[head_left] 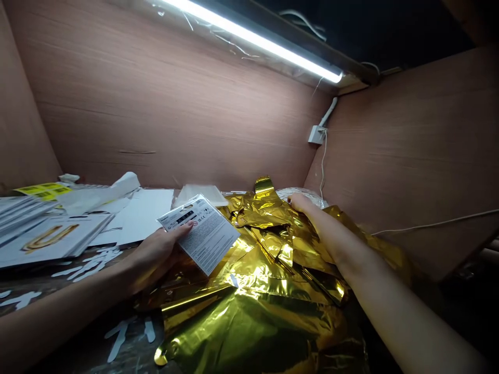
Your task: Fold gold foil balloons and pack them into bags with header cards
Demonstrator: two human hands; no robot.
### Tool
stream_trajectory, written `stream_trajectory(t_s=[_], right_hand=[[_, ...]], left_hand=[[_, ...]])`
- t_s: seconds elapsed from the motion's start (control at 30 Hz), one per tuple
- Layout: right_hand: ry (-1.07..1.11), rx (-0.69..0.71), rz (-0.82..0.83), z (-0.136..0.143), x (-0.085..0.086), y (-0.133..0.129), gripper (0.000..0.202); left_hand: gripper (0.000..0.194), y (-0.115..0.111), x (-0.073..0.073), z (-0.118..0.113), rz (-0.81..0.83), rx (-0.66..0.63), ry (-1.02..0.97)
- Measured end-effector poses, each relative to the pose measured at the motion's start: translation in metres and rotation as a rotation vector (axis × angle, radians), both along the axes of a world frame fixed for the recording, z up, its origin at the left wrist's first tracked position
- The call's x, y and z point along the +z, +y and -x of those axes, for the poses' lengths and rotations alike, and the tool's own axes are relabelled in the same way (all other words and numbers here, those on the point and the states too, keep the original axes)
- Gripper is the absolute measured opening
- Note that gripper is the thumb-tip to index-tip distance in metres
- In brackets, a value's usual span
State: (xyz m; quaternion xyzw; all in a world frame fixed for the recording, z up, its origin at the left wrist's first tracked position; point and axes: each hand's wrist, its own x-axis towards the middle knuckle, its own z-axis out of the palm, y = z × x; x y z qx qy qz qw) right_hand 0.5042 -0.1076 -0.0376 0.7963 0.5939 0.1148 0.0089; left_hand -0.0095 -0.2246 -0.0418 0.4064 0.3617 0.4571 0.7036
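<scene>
The left hand [171, 244] grips a printed packaging card [205, 236] at the centre. The right hand [301, 202], at one o'clock, reaches to the gold foil sheets [265, 254]; its fingers are hidden, so I cannot tell if it grasps. At nine o'clock lie cards with a gold "U" [49, 239].

Your left hand [167, 246] is closed in a grip, thumb on top, its forearm angling in low; your right arm reaches farther forward, its hand [302, 202] apparently curled, though its fingers are mostly hidden.
</scene>
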Motion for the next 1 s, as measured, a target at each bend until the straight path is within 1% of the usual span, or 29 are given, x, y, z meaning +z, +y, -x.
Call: stream_trajectory(t_s=[0.1,0.17,0.37,0.4,0.47,0.57,0.67,0.77,0.83,0.87,0.9,0.93,1.0], right_hand=[[0.001,0.014,0.008,0.002,-0.001,0.004,0.032],[0.003,-0.001,0.011,0.002,-0.002,0.009,0.036],[-0.01,-0.102,-0.027,-0.003,-0.007,0.032,0.055],[-0.015,-0.101,-0.036,-0.003,-0.007,0.035,0.054],[-0.029,-0.064,-0.056,-0.004,-0.005,0.04,0.045],[-0.047,0.034,-0.094,-0.002,-0.001,0.042,0.029],[-0.046,0.112,-0.16,0.002,0.004,0.04,0.025],[-0.024,0.153,-0.288,0.01,0.013,0.033,0.025],[-0.011,0.165,-0.392,0.019,0.024,0.025,0.032],[0.032,0.177,-0.474,0.026,0.031,0.02,0.034],[0.113,0.2,-0.573,0.034,0.038,0.014,0.036],[0.246,0.237,-0.696,0.045,0.046,0.006,0.036],[0.624,0.346,-0.92,0.075,0.061,-0.015,0.034]], left_hand=[[0.019,0.005,-0.001,0.001,-0.014,0.016,-0.001],[0.021,0.006,0.001,0.002,0.002,0.022,0.014],[0.022,-0.009,0.021,-0.003,0.035,0.095,0.073],[0.022,-0.011,0.023,-0.004,0.054,0.097,0.073],[0.022,-0.013,0.023,-0.005,0.086,0.09,0.065],[0.025,-0.012,0.019,-0.005,0.121,0.049,0.072],[0.026,-0.011,0.015,-0.004,0.129,0.024,0.064],[0.02,-0.011,0.014,-0.003,0.105,0.048,0.029],[0.018,-0.008,0.012,-0.001,0.088,0.053,0.012],[0.018,-0.005,0.01,0.0,0.085,0.051,0.005],[0.018,-0.002,0.008,0.001,0.084,0.048,-0.008],[0.019,0.001,0.006,0.002,0.082,0.047,-0.029],[0.018,0.007,0.002,0.004,0.063,0.05,-0.089]])
